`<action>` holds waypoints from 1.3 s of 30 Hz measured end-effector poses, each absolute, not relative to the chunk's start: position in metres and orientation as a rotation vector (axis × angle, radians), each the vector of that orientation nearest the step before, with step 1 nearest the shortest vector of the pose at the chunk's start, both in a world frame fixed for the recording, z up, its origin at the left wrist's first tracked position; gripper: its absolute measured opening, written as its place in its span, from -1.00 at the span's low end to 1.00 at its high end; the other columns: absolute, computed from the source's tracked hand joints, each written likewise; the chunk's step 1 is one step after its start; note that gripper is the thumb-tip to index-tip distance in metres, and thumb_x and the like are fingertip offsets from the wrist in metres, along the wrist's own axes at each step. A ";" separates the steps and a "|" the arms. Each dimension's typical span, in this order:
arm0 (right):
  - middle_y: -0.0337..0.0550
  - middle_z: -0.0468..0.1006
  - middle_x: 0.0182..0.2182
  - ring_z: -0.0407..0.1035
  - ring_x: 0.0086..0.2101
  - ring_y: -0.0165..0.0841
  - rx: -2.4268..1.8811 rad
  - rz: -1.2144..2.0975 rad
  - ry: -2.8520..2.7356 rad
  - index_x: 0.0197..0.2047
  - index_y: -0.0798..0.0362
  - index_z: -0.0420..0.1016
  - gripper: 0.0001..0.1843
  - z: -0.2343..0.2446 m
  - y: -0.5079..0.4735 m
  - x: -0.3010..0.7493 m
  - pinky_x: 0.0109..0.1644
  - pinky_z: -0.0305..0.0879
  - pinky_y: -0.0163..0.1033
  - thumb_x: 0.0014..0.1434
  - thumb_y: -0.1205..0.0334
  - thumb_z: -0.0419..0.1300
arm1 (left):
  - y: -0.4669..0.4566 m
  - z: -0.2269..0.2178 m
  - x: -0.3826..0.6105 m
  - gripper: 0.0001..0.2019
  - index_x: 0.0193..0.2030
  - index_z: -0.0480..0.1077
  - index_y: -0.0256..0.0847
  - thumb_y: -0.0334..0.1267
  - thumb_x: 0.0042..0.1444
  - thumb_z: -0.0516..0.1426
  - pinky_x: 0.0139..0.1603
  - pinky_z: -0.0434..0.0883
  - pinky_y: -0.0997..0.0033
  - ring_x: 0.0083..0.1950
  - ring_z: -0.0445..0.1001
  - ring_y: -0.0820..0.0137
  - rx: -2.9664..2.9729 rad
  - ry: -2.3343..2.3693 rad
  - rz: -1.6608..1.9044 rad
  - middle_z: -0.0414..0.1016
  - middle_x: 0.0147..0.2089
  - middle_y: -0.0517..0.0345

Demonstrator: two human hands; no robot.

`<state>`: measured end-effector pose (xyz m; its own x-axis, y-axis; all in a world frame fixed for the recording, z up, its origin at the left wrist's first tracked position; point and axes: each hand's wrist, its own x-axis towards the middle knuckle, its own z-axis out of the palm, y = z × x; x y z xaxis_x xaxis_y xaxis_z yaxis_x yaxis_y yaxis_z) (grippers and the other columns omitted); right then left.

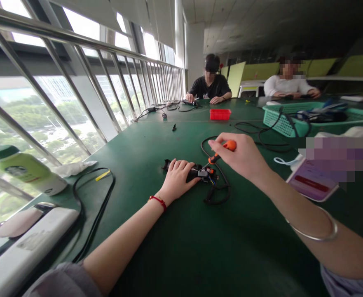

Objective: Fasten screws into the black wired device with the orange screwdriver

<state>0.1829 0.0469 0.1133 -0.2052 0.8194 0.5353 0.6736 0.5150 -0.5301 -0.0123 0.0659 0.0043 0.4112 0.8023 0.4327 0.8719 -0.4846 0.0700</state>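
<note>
My left hand (179, 178) presses down on a small black device (203, 173) with coloured wires showing, which lies on the green table (181, 247). The fingers curl over its left end. My right hand (243, 156) grips an orange-handled screwdriver (222, 151), tilted down to the left with its tip at the device's open right end. A black cable (216, 192) loops out from the device and round below the right hand.
A phone (312, 183) lies at the right, a green basket (317, 117) of cables behind it, a red tray (220, 114) farther back. A bottle (26, 170), a white power strip (26, 247) and a black cord lie at the left by the railing. Two people sit at the far end.
</note>
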 end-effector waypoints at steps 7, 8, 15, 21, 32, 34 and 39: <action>-0.34 0.35 -0.60 0.19 -0.59 -0.46 -1.196 0.278 -1.923 -0.25 0.00 0.32 -0.74 0.113 0.047 0.184 -0.46 0.09 -0.33 -0.03 0.11 0.18 | 0.066 0.004 -0.012 -0.58 0.06 0.29 -0.17 0.03 0.16 0.03 0.32 0.01 0.01 0.09 0.28 0.21 -2.498 -1.493 -0.612 0.37 -0.02 0.04; -0.32 0.35 -0.61 0.20 -0.58 -0.44 -1.213 0.254 -1.929 -0.32 0.02 0.34 -0.77 0.113 0.047 0.184 -0.45 0.09 -0.31 0.01 0.05 0.15 | 0.066 0.004 -0.012 -0.58 0.06 0.28 -0.17 0.03 0.16 0.03 0.32 0.01 0.01 0.09 0.28 0.21 -2.498 -1.491 -0.618 0.37 -0.02 0.04; -0.31 0.40 -0.53 0.24 -0.55 -0.44 -1.185 0.257 -1.920 -0.13 0.01 0.35 -0.65 0.114 0.047 0.183 -0.42 0.13 -0.31 -0.03 0.15 0.17 | 0.065 0.005 -0.012 -0.58 0.06 0.28 -0.17 0.02 0.15 0.04 0.32 0.01 0.00 0.09 0.28 0.21 -2.502 -1.492 -0.630 0.37 -0.02 0.04; -0.23 0.41 -0.57 0.25 -0.53 -0.41 -1.233 0.175 -1.948 -0.40 0.05 0.42 -0.69 0.115 0.047 0.184 -0.39 0.14 -0.28 0.07 -0.04 0.09 | 0.064 0.006 -0.012 -0.60 0.05 0.29 -0.15 0.01 0.15 0.04 0.32 0.03 -0.02 0.09 0.28 0.21 -2.514 -1.497 -0.643 0.37 -0.01 0.04; -0.24 0.34 -0.65 0.21 -0.57 -0.41 -1.280 0.111 -2.027 -0.47 0.05 0.44 -0.62 0.120 0.046 0.187 -0.42 0.07 -0.28 0.14 -0.03 -0.01 | 0.066 0.003 -0.014 -0.58 0.07 0.27 -0.17 0.02 0.16 0.03 0.33 0.00 0.02 0.10 0.27 0.22 -2.496 -1.485 -0.616 0.36 0.00 0.04; -0.25 0.36 -0.64 0.22 -0.57 -0.41 -1.292 0.119 -2.028 -0.41 0.04 0.45 -0.71 0.121 0.045 0.188 -0.43 0.06 -0.29 0.11 0.03 0.03 | 0.066 0.003 -0.014 -0.58 0.07 0.27 -0.17 0.02 0.16 0.03 0.33 0.00 0.02 0.10 0.28 0.22 -2.495 -1.483 -0.621 0.37 0.00 0.04; -0.27 0.44 -0.54 0.28 -0.53 -0.40 -1.272 0.182 -2.054 -0.15 0.01 0.41 -0.69 0.122 0.045 0.188 -0.41 0.10 -0.30 0.03 0.08 0.13 | 0.066 0.005 -0.015 -0.58 0.07 0.28 -0.16 0.02 0.15 0.04 0.32 0.01 0.00 0.09 0.28 0.22 -2.504 -1.491 -0.626 0.37 -0.01 0.04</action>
<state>0.1879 0.0449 0.1221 -0.2699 0.8294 0.4891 0.7303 0.5074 -0.4575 -0.0153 0.0655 0.0046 0.4152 0.8013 0.4308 0.8687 -0.4899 0.0739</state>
